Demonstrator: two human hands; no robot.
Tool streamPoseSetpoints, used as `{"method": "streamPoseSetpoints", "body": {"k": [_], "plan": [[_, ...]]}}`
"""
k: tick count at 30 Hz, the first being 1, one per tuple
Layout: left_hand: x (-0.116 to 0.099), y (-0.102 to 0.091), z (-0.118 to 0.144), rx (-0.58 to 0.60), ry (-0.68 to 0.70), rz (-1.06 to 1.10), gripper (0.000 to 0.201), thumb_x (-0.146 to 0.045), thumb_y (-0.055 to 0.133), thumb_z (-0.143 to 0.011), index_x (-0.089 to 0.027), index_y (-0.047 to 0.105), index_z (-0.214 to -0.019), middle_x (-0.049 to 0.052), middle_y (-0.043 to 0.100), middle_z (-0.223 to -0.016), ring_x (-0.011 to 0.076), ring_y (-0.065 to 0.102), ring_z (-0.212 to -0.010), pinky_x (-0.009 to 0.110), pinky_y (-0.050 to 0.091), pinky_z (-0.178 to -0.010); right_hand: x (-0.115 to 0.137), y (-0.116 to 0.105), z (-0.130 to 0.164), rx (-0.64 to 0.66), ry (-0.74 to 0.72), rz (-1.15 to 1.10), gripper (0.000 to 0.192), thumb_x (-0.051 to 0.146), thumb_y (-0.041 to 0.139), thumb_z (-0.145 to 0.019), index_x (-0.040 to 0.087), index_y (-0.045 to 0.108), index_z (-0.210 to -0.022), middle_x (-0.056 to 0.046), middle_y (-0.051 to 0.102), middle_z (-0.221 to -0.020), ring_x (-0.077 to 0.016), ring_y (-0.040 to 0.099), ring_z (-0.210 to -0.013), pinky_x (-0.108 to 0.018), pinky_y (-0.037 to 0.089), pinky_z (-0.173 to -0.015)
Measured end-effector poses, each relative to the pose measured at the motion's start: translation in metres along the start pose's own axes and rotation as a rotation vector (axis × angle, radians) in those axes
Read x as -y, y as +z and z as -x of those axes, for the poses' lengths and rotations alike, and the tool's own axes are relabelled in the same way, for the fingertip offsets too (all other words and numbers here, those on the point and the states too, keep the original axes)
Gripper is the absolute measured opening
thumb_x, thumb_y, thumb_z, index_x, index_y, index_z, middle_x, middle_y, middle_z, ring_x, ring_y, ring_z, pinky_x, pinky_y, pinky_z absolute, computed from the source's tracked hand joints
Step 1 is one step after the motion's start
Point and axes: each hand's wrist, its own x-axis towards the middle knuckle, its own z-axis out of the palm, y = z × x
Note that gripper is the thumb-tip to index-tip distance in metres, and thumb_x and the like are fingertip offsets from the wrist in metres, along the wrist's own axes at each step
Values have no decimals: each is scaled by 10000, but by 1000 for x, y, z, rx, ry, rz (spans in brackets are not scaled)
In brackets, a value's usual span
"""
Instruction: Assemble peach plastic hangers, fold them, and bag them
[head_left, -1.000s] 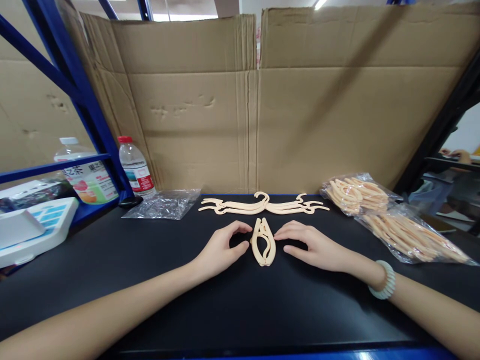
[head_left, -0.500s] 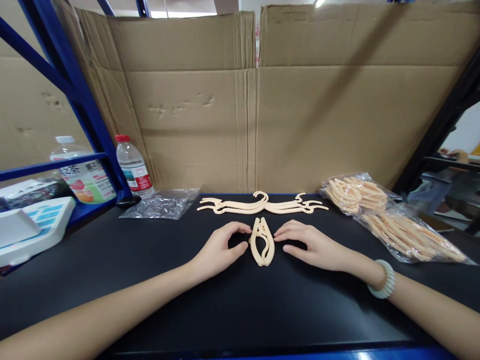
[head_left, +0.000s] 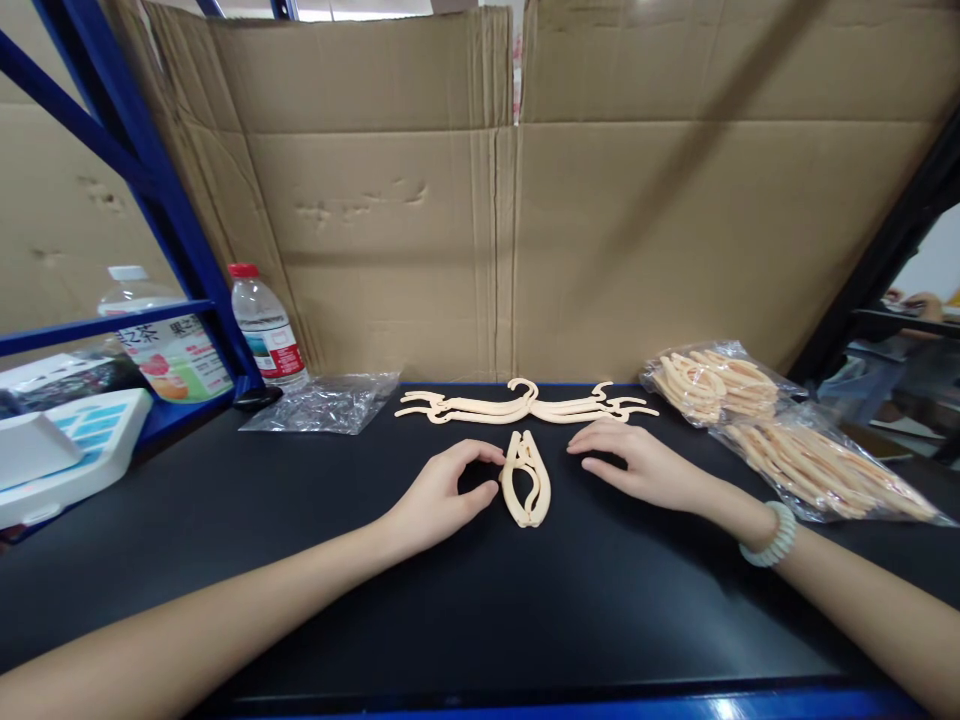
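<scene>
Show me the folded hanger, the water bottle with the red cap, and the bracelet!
folded hanger (head_left: 526,478): head view, on its middle loop.
water bottle (head_left: 264,330): head view, on its clear body.
bracelet (head_left: 770,536): head view, on the beads at the wrist.

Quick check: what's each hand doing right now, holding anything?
Left hand: open and curled, fingertips against the folded hanger, not gripping it.
Right hand: open, flat on the black table, holding nothing, apart from the folded hanger.

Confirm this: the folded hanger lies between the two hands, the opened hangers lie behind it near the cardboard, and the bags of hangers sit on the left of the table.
One thing is off: the head view shows the bags of hangers on the right of the table. The folded hanger does lie between the left hand and right hand, the opened hangers behind it.
</scene>
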Motion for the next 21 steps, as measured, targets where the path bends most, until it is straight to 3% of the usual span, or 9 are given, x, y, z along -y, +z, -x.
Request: {"method": "streamPoseSetpoints", "body": {"k": [8,14,21], "plan": [[1,0,0,-7,3,1,241,-172,573,-758,-207,634,-989,41,665,-1089,218,596,-1049,396,442,-984,-53,-2,9,-130,134,208,390,269,479,-891,167,520,-1266,-141,570,-1252,-297,525,-1168,-530,409,-1010],[0,1,0,-4,-5,7,237,-165,571,-759,-200,636,-984,43,661,-1087,213,594,-1054,391,432,-994,-60,3,10,-75,126,228,395,259,446,-908,143,499,-1282,-152,542,-1291,-285,489,-1214,-520,385,-1040],[-2,0,0,-4,-8,16,227,-172,575,-757,-207,641,-971,40,667,-1076,213,595,-1049,390,436,-988,-60,4,8,-111,93,221,299,268,469,-898,181,604,-1151,-119,623,-1155,-291,543,-1125,-538,419,-993]]}}
